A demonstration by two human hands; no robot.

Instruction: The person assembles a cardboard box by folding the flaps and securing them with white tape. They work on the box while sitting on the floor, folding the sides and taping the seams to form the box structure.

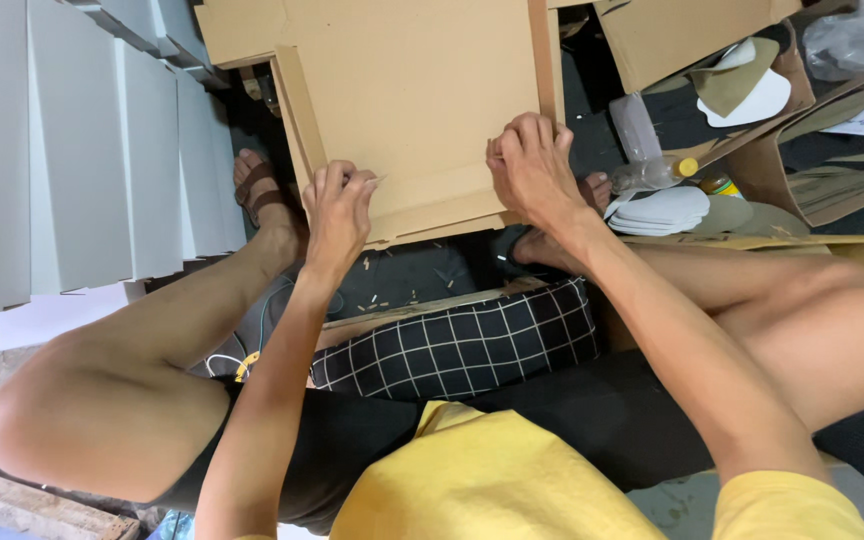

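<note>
Both arms reach forward between the knees: the left hand (337, 205) pinches the near edge of a flat brown cardboard sheet (422, 100), and the right hand (532, 165) curls closed on its folded edge. The cardboard lies on the floor between the feet, creased along its borders.

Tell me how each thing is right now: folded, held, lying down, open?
cardboard sheet: flat, near edge folded up, pinched by both hands
left hand: gripping the folded edge
right hand: pressing the folded edge
plastic bottle: lying on its side
grey folded boxes: stacked in a row
</note>
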